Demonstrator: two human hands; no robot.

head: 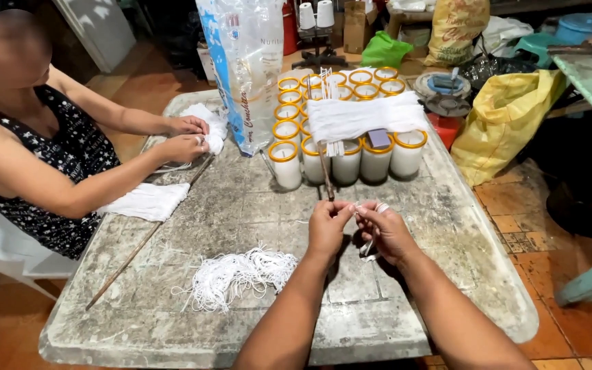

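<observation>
The left hand and the right hand are meeting just above the middle of the worn stone surface, fingertips pinched together on a short length of white wick string. The string is running between the two pinches and trailing down under the right hand, its long axis lying roughly left to right and sloping toward the person. Both hands are nearly closed on it, thumbs against forefingers; the right forefinger is wearing a white wrap.

The loose pile of cut white strings is lying on the surface to the left and nearer the person, close to the left forearm, so the left hand is the nearer one. Straight ahead, beyond the hands, the cluster of wax-filled candle glasses with yellow rims is standing, a white string bundle draped across it. A co-worker's hands are working white string at the far left.
</observation>
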